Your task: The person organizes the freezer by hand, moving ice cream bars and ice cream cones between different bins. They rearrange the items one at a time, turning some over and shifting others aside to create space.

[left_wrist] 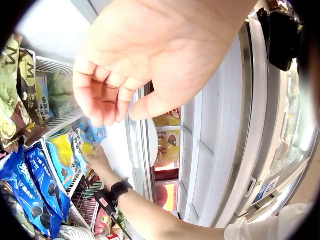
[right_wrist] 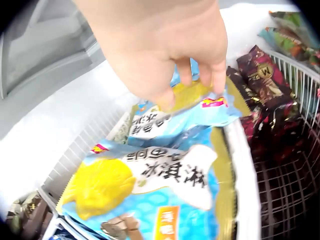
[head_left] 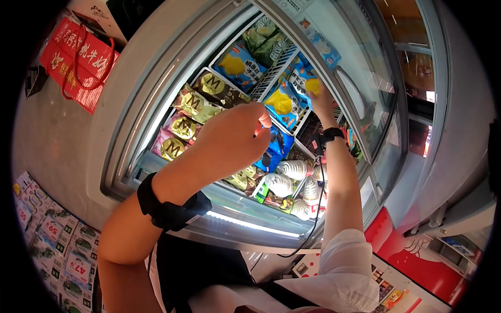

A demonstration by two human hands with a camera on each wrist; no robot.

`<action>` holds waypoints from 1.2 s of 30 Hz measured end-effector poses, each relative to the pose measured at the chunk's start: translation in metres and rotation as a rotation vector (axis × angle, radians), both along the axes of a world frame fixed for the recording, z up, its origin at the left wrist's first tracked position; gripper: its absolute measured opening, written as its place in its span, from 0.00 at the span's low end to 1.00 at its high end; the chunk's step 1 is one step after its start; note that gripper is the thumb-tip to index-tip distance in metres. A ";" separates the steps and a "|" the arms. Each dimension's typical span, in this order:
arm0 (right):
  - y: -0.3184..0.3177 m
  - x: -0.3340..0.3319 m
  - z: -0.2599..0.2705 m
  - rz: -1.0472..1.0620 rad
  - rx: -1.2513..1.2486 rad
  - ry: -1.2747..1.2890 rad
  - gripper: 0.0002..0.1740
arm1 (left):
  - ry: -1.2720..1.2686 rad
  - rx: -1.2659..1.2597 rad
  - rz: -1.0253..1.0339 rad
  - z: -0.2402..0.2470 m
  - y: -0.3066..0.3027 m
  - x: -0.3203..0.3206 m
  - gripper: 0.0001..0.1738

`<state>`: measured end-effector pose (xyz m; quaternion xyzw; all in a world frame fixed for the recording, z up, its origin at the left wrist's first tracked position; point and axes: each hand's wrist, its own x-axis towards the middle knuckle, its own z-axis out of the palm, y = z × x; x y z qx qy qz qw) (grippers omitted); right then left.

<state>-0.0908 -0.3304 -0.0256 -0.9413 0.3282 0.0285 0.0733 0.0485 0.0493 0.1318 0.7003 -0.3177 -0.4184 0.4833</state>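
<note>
In the right wrist view my right hand pinches the upper blue-and-yellow packet between thumb and fingers. Below it, in the same white wire basket, lies another blue-and-yellow packet. The head view shows the right hand on that side of the freezer, under the glass lid. My left hand hangs above the freezer's middle with its fingers loosely bent; the left wrist view shows the palm of the left hand holding nothing.
Gold-marked M packets, dark blue packets and white-wrapped cones fill neighbouring baskets. Dark red packets lie right of the right hand. The freezer's rim surrounds them. A red bag stands on the floor at the left.
</note>
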 end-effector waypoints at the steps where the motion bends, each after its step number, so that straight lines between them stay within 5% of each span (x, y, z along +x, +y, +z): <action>1: 0.007 0.006 -0.003 0.060 -0.010 -0.027 0.28 | 0.004 0.002 0.002 0.000 0.000 0.000 0.14; 5: 0.019 0.011 -0.016 0.252 -0.006 -0.107 0.23 | -0.007 -0.003 -0.007 0.000 -0.002 0.000 0.13; 8: -0.005 0.018 -0.006 0.211 0.370 -0.076 0.20 | -0.026 -0.026 -0.004 0.001 -0.001 -0.002 0.13; 10: -0.015 0.029 -0.011 0.103 -0.045 0.040 0.16 | -0.046 -0.049 0.015 0.000 -0.001 -0.002 0.12; 12: -0.021 0.044 -0.011 0.272 -0.376 -0.179 0.14 | -0.091 -0.150 0.121 -0.005 -0.002 -0.008 0.05; 13: -0.019 0.057 -0.016 0.037 -0.200 -0.355 0.12 | -0.092 -0.140 0.125 -0.005 -0.002 -0.008 0.05; 17: -0.034 0.095 -0.009 0.128 -0.763 -0.540 0.18 | -0.056 -0.046 0.064 0.002 -0.001 -0.005 0.08; 23: -0.044 0.107 0.005 -0.056 -0.677 -0.451 0.21 | -0.070 -0.045 0.014 0.005 0.002 -0.005 0.09; 36: -0.042 0.116 0.008 -0.120 -0.630 -0.370 0.27 | -0.084 -0.090 0.013 0.002 0.002 -0.008 0.08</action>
